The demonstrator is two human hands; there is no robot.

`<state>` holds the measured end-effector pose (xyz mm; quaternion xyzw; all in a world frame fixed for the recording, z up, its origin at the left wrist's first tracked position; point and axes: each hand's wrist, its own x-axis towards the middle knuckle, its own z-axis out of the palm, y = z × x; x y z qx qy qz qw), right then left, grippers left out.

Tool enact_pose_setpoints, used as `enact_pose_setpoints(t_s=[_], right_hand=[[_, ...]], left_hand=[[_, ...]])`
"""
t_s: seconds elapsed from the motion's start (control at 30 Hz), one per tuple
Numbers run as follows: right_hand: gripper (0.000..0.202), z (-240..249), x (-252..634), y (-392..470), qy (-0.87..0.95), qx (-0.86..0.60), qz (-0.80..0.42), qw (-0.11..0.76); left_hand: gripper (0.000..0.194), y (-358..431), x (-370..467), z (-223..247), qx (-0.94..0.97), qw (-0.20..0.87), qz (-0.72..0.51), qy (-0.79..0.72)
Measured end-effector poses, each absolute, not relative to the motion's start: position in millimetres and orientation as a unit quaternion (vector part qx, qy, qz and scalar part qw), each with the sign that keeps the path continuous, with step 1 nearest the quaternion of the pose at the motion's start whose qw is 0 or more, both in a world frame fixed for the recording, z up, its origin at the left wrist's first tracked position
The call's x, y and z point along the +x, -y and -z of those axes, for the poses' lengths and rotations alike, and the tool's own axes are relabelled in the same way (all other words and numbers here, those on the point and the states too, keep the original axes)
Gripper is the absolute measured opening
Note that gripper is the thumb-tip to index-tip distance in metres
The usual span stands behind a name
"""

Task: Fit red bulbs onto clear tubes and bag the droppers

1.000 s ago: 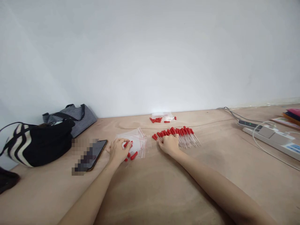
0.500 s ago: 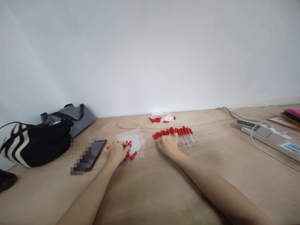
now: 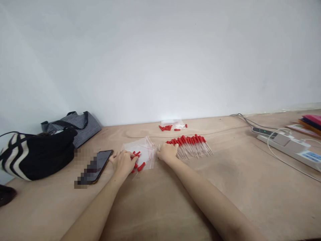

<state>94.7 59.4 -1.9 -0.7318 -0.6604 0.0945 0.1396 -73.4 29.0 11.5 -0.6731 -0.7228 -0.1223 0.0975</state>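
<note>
My left hand (image 3: 123, 161) rests on a stack of clear zip bags (image 3: 136, 146). Its thumb and forefinger close on a red rubber bulb, partly hidden by the fingers; another loose bulb (image 3: 141, 166) lies beside them. Palm down, my right hand (image 3: 167, 152) reaches over thin clear tubes (image 3: 155, 157) at the bags' right edge, its fingertips mostly hidden, so I cannot tell if a tube is held. Just right of it lies a row of droppers (image 3: 195, 147), red bulbs pointing away from me and slim clear stems toward me.
Farther back, loose red bulbs (image 3: 165, 128) lie by a clear bag (image 3: 172, 123). A phone (image 3: 101, 164), a black bag (image 3: 50, 154) and a striped bag (image 3: 87, 129) are at left. On the right stands a white power strip (image 3: 288, 150) with cables, near coloured folders (image 3: 311, 123).
My right hand has moved left, from the row of droppers to the thin tubes beside the zip bags. My left hand stays over the red bulbs.
</note>
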Motion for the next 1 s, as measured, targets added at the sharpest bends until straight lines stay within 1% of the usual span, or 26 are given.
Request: enact_pose_setpoints(t_s=[0.13,0.23,0.3,0.4,0.47,0.53,0.6,0.8,1.0], right_hand=[[0.029,-1.6,93.4,-61.7,0.657,-0.735,-0.105,0.134],[0.031,-5.5,101.0,-56.0,0.659,-0.732,-0.092,0.147],[0.030,-5.6,114.2,-47.1,0.673,-0.715,-0.074,0.175],[0.023,1.8,146.5,-25.9,0.734,-0.626,-0.061,0.257],[0.019,10.5,172.6,-8.2,0.774,-0.556,-0.060,0.296],[0.019,18.9,197.1,9.7,0.804,-0.502,-0.042,0.315],[0.022,24.3,215.8,24.9,0.828,-0.467,-0.029,0.310],[0.014,23.6,225.2,42.8,0.835,-0.456,-0.032,0.306],[0.013,24.8,213.6,42.8,0.842,-0.441,-0.031,0.310]], left_hand=[[0.020,-26.3,-71.0,-14.9,-0.678,0.096,0.124,0.718],[0.020,-22.9,-66.2,-16.4,-0.691,0.101,0.149,0.700],[0.017,-18.4,-59.0,-14.9,-0.722,0.088,0.172,0.664],[0.011,-6.8,-41.6,-7.8,-0.777,0.033,0.205,0.595],[0.015,3.2,-27.5,-1.2,-0.814,-0.010,0.219,0.538],[0.019,12.9,-13.9,5.1,-0.844,-0.054,0.214,0.489],[0.019,20.3,-2.9,10.0,-0.861,-0.088,0.202,0.458],[0.016,25.4,8.6,13.9,-0.853,-0.144,0.225,0.448],[0.015,23.6,5.9,14.7,-0.850,-0.149,0.236,0.446]])
